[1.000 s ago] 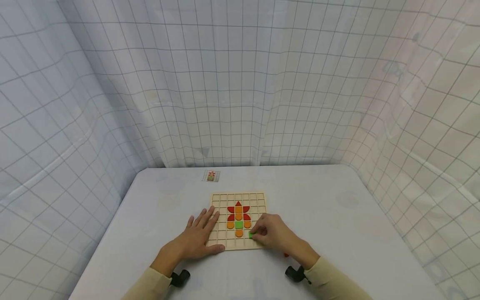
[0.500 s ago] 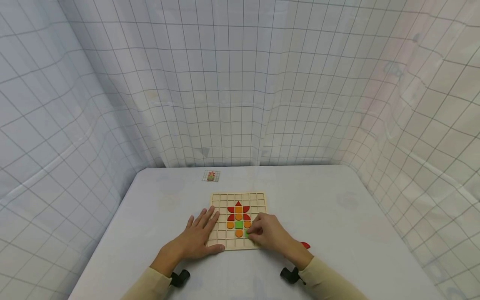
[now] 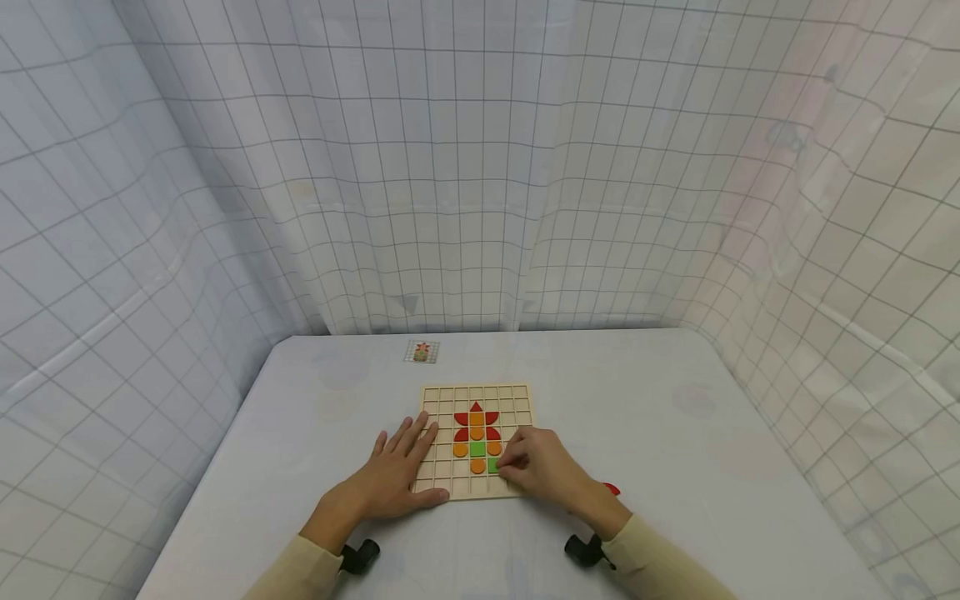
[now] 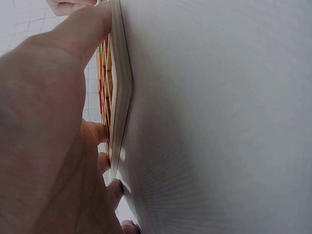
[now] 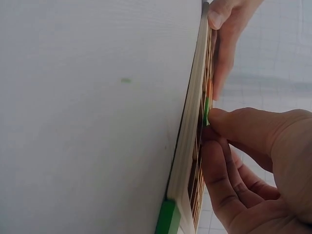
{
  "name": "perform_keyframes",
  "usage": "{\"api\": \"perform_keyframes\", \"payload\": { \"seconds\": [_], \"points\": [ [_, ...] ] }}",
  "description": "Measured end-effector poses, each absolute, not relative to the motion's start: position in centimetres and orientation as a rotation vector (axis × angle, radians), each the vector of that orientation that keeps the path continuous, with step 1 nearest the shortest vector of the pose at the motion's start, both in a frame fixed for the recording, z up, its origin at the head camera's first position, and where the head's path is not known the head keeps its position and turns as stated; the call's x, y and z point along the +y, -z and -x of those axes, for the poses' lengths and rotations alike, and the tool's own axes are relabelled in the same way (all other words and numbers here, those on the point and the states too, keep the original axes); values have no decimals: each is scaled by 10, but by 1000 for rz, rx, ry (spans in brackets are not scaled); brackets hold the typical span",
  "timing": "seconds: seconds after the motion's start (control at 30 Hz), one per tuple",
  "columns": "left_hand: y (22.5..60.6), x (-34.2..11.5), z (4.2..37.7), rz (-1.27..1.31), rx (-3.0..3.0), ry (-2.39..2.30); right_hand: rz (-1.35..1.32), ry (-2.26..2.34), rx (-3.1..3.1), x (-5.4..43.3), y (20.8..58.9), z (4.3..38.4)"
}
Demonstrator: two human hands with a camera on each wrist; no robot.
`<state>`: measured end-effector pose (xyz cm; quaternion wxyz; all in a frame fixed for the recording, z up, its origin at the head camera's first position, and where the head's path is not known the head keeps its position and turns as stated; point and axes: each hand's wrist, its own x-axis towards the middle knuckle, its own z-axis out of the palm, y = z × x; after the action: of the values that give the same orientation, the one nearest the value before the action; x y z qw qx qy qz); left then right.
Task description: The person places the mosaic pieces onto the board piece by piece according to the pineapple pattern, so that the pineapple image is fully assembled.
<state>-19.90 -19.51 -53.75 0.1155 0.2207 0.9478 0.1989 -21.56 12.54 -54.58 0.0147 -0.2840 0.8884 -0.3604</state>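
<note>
A wooden grid board (image 3: 438, 400) lies on the white table with a pattern of red, orange and green tiles in its middle. My right hand (image 3: 547, 467) pinches a green square tile (image 3: 492, 466) between thumb and fingers, at the cell right of the lowest orange round tile (image 3: 477, 466). In the right wrist view, the green tile (image 5: 206, 109) sits at the grid's surface against the thumb. My left hand (image 3: 390, 479) rests with spread fingers on the board's left edge, its thumb along the near edge. Fingers cover part of the board's right side.
A small printed pattern card (image 3: 422, 352) lies beyond the board. A red piece (image 3: 612, 489) shows beside the right wrist on the table (image 3: 637, 400). In the right wrist view a green block (image 5: 168, 218) lies against the board's side. Gridded white curtains (image 3: 480, 208) surround the table.
My right hand has shifted left with the green tile, which now sits beside the lowest orange round tile. The red piece beside the wrist shows more. My left hand has stayed put.
</note>
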Motion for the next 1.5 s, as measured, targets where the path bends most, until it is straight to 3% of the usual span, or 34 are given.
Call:
{"api": "perform_keyframes", "payload": {
  "seconds": [1.03,1.5],
  "points": [
    [540,-198,200,-650,2764,-598,772,1059,2833,208,546,201],
    [538,-198,201,-653,2759,-600,822,1015,2776,214,548,194]
  ]
}}
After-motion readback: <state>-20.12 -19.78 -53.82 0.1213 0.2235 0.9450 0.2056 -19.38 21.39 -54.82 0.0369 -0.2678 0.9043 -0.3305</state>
